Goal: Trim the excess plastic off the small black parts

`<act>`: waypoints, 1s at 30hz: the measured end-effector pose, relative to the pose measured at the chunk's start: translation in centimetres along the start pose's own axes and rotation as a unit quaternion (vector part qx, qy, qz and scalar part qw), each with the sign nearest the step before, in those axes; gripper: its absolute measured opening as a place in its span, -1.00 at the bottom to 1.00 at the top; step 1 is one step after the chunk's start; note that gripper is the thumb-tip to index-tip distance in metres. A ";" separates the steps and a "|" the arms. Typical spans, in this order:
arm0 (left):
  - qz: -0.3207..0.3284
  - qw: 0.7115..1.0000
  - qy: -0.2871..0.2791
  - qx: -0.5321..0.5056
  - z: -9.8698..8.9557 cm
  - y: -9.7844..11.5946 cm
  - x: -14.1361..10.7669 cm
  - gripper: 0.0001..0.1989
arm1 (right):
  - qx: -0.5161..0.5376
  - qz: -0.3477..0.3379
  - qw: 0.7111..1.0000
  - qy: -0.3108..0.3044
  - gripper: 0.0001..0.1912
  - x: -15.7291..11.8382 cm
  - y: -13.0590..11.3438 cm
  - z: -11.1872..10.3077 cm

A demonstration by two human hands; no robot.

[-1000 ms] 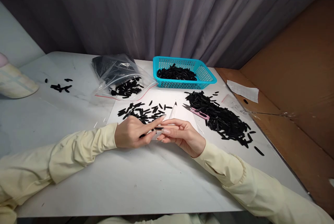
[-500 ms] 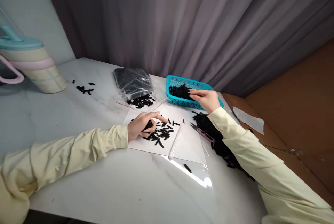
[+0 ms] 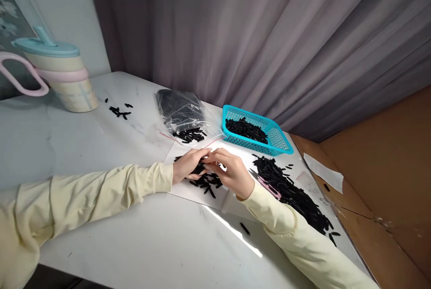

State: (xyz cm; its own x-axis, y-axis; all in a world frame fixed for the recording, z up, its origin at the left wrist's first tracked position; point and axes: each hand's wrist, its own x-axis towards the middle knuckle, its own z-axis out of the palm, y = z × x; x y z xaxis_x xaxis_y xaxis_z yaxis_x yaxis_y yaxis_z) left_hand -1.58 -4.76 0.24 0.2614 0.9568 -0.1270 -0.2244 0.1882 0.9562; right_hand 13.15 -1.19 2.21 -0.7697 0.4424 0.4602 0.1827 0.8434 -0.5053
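My left hand [image 3: 187, 166] is curled around several small black strips [image 3: 199, 168] above a white sheet [image 3: 218, 198]. The fingers of my right hand [image 3: 234, 173] are bent together and meet the left fingertips; whatever they pinch is hidden. Below both hands, more loose black strips [image 3: 208, 184] lie scattered on the sheet. Behind them a turquoise basket [image 3: 281, 149] holds a heap of the same strips. A clear zip bag [image 3: 182, 109] with black contents lies to the basket's left, strips spilling at its mouth.
Small pink-handled scissors [image 3: 269, 188] rest against a large pile of black strips [image 3: 299, 199] on the right. A lidded cup [image 3: 76, 86] with a pink handle stands at the far left, near a few stray strips [image 3: 117, 112]. A grey curtain [image 3: 208, 33] hangs behind the table.
My right hand has left the basket and come down left to my left hand. The left hand stays over the sheet, its outstretched index finger now drawn in. The view has shifted slightly.
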 end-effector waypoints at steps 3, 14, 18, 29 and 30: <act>0.000 1.000 0.007 0.020 0.2 -0.1 -0.1 -0.69 | 0.032 0.026 0.999 -0.011 -0.96 0.1 0.4 0.0; 0.070 0.984 0.050 0.157 0.3 0.1 0.7 -0.58 | 0.048 0.070 0.995 0.048 -0.92 -0.3 0.2 -0.5; 0.155 0.959 0.077 0.222 -0.2 -0.2 0.2 -0.67 | 0.207 0.230 0.948 0.072 -0.81 -2.1 -0.1 -1.7; 0.558 0.629 -0.016 0.541 -0.5 -2.1 -0.8 -0.74 | 0.530 0.387 0.754 0.029 -0.73 -6.0 -2.0 -1.1; 0.562 0.623 -0.015 0.543 -0.5 -2.1 -0.8 -0.74 | 0.537 0.390 0.748 0.028 -0.74 -5.9 -2.1 -1.2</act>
State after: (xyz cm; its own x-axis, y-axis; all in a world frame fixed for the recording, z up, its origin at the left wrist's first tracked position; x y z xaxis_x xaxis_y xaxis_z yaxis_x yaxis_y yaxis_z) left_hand -1.77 -5.80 -1.76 0.5339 0.3403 0.7741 0.4822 -0.8745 0.0519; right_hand 18.00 -5.25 1.42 -0.6527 0.7097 -0.2650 -0.0573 -0.3951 -0.9169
